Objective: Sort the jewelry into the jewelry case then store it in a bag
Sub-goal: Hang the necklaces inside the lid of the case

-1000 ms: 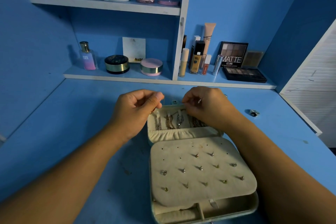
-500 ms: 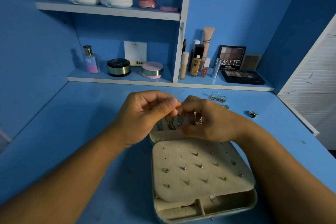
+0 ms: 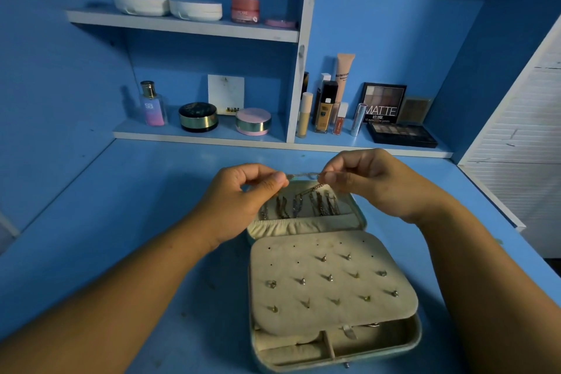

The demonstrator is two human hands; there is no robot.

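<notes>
An open beige-lined jewelry case [image 3: 358, 223] lies on the blue desk in front of me. Its far half holds several hanging chains [image 3: 299, 206]; its near flap [image 3: 331, 282] carries several stud earrings. A thin chain [image 3: 303, 175] is stretched level above the far half of the case. My left hand [image 3: 239, 200] pinches its left end and my right hand [image 3: 376, 182] pinches its right end. A short tail of the chain dangles below my right fingers.
Two shelves at the back carry cosmetics: a perfume bottle [image 3: 153, 105], round compacts [image 3: 198, 117], foundation tubes [image 3: 326, 106] and eyeshadow palettes [image 3: 400, 133]. A white slatted panel [image 3: 522, 146] stands at the right. Blue walls close in the desk [image 3: 121, 222] on both sides.
Both hands have risen from the case's far half and drawn apart, pulling a chain taut between them. The rings on the desk behind my right hand are now hidden.
</notes>
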